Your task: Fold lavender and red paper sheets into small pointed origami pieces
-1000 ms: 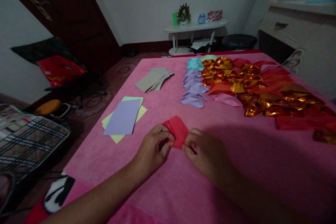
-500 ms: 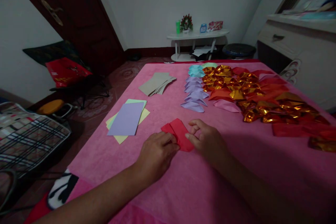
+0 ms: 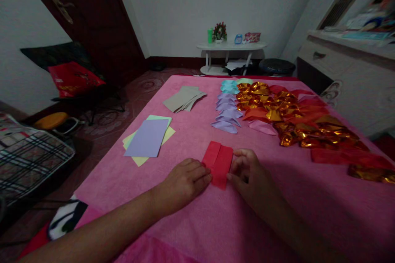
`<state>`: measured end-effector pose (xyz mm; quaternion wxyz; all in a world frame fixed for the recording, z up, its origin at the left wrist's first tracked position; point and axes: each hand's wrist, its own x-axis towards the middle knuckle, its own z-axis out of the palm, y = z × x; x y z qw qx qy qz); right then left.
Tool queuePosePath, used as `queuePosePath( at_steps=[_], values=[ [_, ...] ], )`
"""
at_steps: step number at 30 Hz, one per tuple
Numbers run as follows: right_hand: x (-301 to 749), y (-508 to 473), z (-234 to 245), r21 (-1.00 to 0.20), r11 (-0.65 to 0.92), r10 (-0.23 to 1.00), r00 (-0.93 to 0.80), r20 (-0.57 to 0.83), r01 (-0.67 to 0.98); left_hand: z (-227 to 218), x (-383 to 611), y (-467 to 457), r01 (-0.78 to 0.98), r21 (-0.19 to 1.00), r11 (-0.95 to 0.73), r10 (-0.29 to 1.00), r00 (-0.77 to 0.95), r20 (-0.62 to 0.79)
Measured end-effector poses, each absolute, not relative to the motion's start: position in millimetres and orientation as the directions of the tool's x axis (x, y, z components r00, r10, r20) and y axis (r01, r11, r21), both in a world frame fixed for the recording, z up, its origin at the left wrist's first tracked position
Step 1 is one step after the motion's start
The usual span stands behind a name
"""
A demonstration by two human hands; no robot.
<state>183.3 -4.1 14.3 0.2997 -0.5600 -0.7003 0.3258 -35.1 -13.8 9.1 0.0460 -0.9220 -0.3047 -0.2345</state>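
One red folded paper (image 3: pixel 218 163) lies flat on the pink cloth (image 3: pixel 191 222), near its front edge and between the two hands. Its two flaps meet at a seam down the middle. The left hand (image 3: pixel 185 183) rests palm down with the fingers together, and their tips touch the paper's left edge. The right hand (image 3: pixel 249 174) has bent fingers, with thumb and fingertips against the paper's right edge. Whether it nips that edge cannot be told.

To the left lies one pile of flat sheets (image 3: pixel 148 137) in three visible colours: lilac on top, green and yellow under it. Further back is one fanned stack of grey sheets (image 3: pixel 183 98), too overlapped to count. Behind the red paper runs a single row of lilac folded pieces (image 3: pixel 226 113), six or so. One pink folded piece (image 3: pixel 262 126) lies beside it, next to a heap of gold foil pieces (image 3: pixel 308 129).
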Motion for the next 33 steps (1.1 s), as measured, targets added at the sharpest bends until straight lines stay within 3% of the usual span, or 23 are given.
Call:
queuePosePath(
  at_steps=[4,6,9,12,19,25,33],
  values=[
    [192.5,-5.8,13.2,-0.509,0.56,0.823,-0.369,0.432,0.653,0.1,-37.6,-23.0,0.619,0.087,-0.781,0.584,0.673,0.454],
    [191.5,-2.5,12.7,-0.383,0.719,0.686,-0.504,0.524,0.58,-2.5,-38.4,-25.4,0.634,0.097,-0.767,0.601,0.658,0.454],
    [186.8,1.6,11.3,-0.297,0.814,0.57,-0.591,0.571,0.498,-3.5,-38.8,-26.7,0.639,0.117,-0.76,0.612,0.642,0.462],
    [183.8,4.3,8.6,-0.337,0.814,0.579,-0.614,0.536,0.473,-2.8,-38.6,-27.0,0.625,0.156,-0.765,0.617,0.639,0.46],
    [179.4,9.4,6.6,-0.633,0.598,0.77,-0.572,0.282,0.492,-1.0,-36.3,-27.1,0.597,0.256,-0.76,0.639,0.617,0.459],
    [167.9,8.8,14.2,-0.614,0.445,0.876,-0.458,0.149,0.651,-2.0,-35.9,-28.4,0.588,0.262,-0.765,0.633,0.614,0.471],
    [167.4,6.4,13.2,-0.609,0.466,0.869,-0.462,0.178,0.642,-2.8,-37.6,-29.2,0.581,0.291,-0.76,0.645,0.615,0.454]
  ],
)
